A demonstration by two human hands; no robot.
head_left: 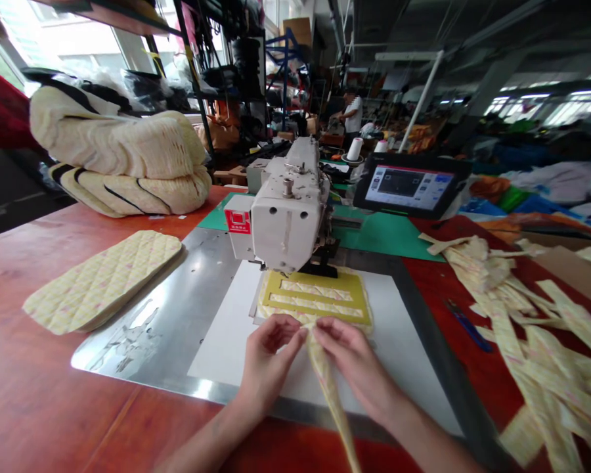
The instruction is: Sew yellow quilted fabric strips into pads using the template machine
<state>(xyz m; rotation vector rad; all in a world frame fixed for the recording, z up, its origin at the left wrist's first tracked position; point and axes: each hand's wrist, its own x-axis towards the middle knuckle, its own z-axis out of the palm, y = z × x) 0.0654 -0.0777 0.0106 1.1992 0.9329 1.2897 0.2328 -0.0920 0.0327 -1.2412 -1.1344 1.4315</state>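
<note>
Head view is showing the left hand [273, 351] and the right hand [347, 351] meeting at centre, each pinching the pale yellow strip [328, 381] between thumb and fingers. Its held end is lying by the near edge of the template [362, 289], and its length is trailing toward 5 o'clock. Just past the hands, at 12 o'clock, the slotted template is resting over quilted cloth [320, 290] on the white sheet [217, 348], with the sewing machine [288, 226] standing over its far edge. Seen from the hands, a quilted pad [103, 279] is lying at 10 o'clock, partly on the metal plate [177, 315], and tall piles [123, 148] are sitting beyond it. At 1 o'clock the screen [406, 187] is glowing; at 3 o'clock, snips [467, 325] are lying on the red table [79, 401], with loose scraps [536, 348] spreading beyond them.
</note>
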